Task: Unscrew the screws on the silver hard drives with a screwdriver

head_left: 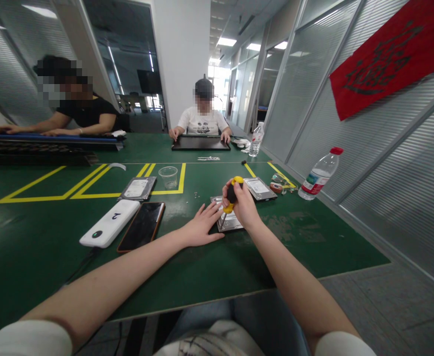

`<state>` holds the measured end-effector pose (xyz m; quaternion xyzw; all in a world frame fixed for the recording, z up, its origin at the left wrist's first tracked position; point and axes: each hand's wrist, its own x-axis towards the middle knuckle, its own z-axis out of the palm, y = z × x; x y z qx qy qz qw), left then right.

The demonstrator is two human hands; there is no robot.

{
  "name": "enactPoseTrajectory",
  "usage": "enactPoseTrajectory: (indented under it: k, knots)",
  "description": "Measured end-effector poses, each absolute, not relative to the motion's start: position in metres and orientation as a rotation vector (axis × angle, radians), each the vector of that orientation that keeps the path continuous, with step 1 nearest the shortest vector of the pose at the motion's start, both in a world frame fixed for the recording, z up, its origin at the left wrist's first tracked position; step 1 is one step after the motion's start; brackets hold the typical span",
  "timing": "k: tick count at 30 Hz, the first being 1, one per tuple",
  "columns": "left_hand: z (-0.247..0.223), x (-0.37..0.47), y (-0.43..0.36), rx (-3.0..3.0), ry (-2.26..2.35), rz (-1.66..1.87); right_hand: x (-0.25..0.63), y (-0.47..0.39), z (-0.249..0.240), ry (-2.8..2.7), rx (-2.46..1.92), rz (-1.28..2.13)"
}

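Note:
A silver hard drive [232,223] lies on the green table [187,277], partly covered by both hands. My left hand [203,226] rests flat with fingers spread, its fingertips at the drive's left edge. My right hand [242,202] is wrapped round a yellow and black screwdriver [233,192], held nearly upright with its shaft pointing down at the drive's left part. Just behind my right hand lies a second hard drive [260,188]. A third hard drive [138,188] sits further left. Several tiny screws [196,194] are scattered behind my left hand.
On the left are a white power bank [110,223] with a cable, a phone [142,226] and a clear plastic cup [168,178]. Water bottles [318,178] [256,140] stand at the right edge. Two people work across the table, one at a dark flat panel [201,143].

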<state>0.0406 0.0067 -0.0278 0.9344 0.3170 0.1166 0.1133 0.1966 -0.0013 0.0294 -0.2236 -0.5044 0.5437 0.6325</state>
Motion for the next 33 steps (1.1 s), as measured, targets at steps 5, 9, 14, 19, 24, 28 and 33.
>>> enactPoseTrajectory:
  k: [5,9,14,19,24,28,33]
  knots:
    - [-0.028,0.040,0.006,2.747,0.925,0.356,0.196,-0.007,0.034,-1.266,-0.468,1.395]
    - [-0.030,0.039,0.008,2.760,0.892,0.402,0.198,-0.011,0.039,-1.336,-0.484,1.377]
    - [-0.032,0.040,0.008,2.773,0.905,0.394,0.200,-0.011,0.043,-1.330,-0.440,1.445]
    - [-0.033,0.040,0.008,2.783,0.912,0.403,0.199,-0.010,0.044,-1.250,-0.439,1.562]
    - [-0.033,0.039,0.009,2.776,0.884,0.433,0.200,-0.011,0.043,-1.274,-0.473,1.509]
    - [-0.031,0.040,0.008,2.754,0.920,0.392,0.202,-0.009,0.043,-1.251,-0.453,1.489]
    - [-0.028,0.041,0.006,2.754,0.927,0.392,0.202,-0.006,0.043,-1.202,-0.505,1.580]
